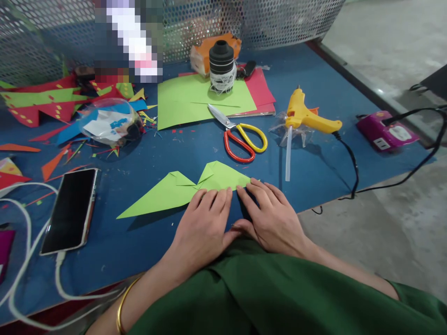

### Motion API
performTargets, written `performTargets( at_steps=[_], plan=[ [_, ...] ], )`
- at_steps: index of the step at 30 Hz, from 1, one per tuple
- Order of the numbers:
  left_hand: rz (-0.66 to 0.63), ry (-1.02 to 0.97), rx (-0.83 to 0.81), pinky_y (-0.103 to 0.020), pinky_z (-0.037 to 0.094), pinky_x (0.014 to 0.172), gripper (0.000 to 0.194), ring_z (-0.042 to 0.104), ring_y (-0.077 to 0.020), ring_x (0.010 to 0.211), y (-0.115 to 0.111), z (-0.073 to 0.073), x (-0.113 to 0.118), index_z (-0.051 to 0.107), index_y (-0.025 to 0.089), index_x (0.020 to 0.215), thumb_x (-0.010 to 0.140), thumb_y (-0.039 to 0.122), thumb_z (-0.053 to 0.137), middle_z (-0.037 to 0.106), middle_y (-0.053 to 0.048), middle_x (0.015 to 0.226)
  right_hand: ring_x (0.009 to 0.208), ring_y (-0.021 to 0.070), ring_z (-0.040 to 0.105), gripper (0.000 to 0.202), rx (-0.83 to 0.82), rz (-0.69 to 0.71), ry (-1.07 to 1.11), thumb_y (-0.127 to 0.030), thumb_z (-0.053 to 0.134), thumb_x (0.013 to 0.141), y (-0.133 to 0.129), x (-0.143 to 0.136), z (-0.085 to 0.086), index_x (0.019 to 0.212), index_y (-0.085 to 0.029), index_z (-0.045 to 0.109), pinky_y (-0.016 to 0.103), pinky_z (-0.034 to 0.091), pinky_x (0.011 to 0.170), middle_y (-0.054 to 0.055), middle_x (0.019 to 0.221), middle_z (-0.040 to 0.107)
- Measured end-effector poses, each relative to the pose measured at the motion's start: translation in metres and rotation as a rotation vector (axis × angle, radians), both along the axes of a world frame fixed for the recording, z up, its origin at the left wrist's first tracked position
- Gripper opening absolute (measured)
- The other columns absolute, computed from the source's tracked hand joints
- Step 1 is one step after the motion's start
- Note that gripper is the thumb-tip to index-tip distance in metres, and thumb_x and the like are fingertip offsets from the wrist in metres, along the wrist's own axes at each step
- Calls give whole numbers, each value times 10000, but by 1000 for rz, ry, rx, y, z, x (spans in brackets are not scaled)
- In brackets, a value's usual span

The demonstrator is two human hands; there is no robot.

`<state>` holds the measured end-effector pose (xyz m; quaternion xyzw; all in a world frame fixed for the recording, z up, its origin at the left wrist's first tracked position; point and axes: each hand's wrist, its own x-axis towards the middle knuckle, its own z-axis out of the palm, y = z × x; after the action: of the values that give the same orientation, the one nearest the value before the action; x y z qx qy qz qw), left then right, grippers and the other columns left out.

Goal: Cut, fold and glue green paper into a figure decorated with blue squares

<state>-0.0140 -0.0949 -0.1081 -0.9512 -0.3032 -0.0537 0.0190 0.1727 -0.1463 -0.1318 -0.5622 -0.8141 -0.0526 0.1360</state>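
Observation:
A folded light-green sheet of paper (159, 194) lies in front of me on the blue table. It has a long point to the left and two folded peaks along its far edge. My left hand (206, 216) holds down its near edge close to the middle, fingers bent and side by side. At the right end, my right hand (272, 214) grips the same edge with curled fingers; the fingertips partly hide the paper. Both thumbs meet nearer my body, off the paper. Scissors (228, 124) with one red and one yellow handle lie beyond the paper, blades parted.
A yellow glue gun (300, 114) stands at the right, its cord running to a purple box (386, 131). Green sheets (185, 100) lie behind, under a black thread-wound cylinder (221, 63). Paper scraps (56, 163) and a charging phone (71, 209) are at the left.

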Motion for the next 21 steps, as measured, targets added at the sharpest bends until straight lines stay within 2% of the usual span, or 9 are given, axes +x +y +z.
performTargets(
  at_steps=[3,5,11,17,21],
  plan=[
    [14,-6,-14,-465,394,1006,675,571,-320,1067,-1,0,0,557,-2,1362,942,526,537,669,-187,1192,1254,356,555,659,50,-32,2,-502,403,1009,-1,1,-1,1268,73,596,459,436,1063,273,1231,647],
    [20,-14,-20,-466,393,1004,672,567,-319,1070,-2,0,0,558,-3,1359,939,522,545,668,-184,1197,1238,360,566,670,71,-60,9,-509,407,1006,-1,2,-2,1248,86,599,458,448,1050,281,1210,654],
    [28,-44,-14,-461,393,1000,666,563,-322,1072,-3,-4,1,564,-1,1351,929,514,558,664,-187,1200,1238,352,577,641,87,-101,-27,-492,383,1020,-3,-3,0,1264,57,606,500,373,1101,254,1254,663],
    [25,-61,5,-467,396,1008,620,561,-325,1075,-2,-5,0,582,3,1334,948,483,514,666,-192,1208,1306,293,540,589,89,34,-11,-461,344,1041,-3,0,-6,1338,-14,586,470,328,1147,173,1379,626],
    [36,-57,7,-466,400,999,629,565,-327,1073,-3,-4,-1,582,14,1338,948,502,512,668,-190,1217,1310,328,541,653,90,-69,-62,-496,360,1028,-8,12,-7,1353,34,560,474,365,1126,220,1390,603]
  ],
)
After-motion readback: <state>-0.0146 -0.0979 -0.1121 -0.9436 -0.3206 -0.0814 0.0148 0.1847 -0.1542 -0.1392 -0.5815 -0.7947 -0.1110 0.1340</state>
